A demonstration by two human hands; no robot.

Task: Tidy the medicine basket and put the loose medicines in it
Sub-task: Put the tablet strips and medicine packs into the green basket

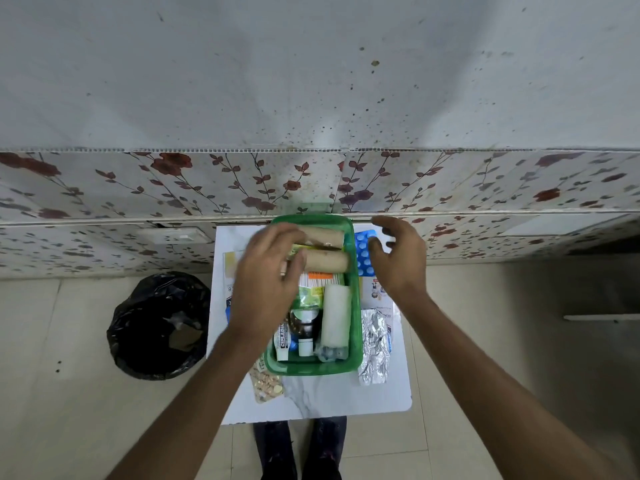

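Note:
A green medicine basket (356, 341) stands on a small white table (346, 396). Inside lie two brown bandage rolls (329, 259), a white roll (336, 317), a small dark bottle (305, 329), a white tube box (282, 341) and packets. My left hand (266, 282) hovers over the basket's left side with its fingers spread, holding nothing that I can see. My right hand (398, 261) is open to the right of the basket, over a blue blister strip (363, 251). A silver foil strip (374, 344) lies right of the basket. An orange pill strip (265, 381) lies at its near left corner.
A bin lined with a black bag (159, 323) stands on the floor left of the table. Loose cartons and leaflets lie on the table on both sides of the basket. A floral-papered wall (311, 181) rises right behind the table. My feet show below the table's near edge.

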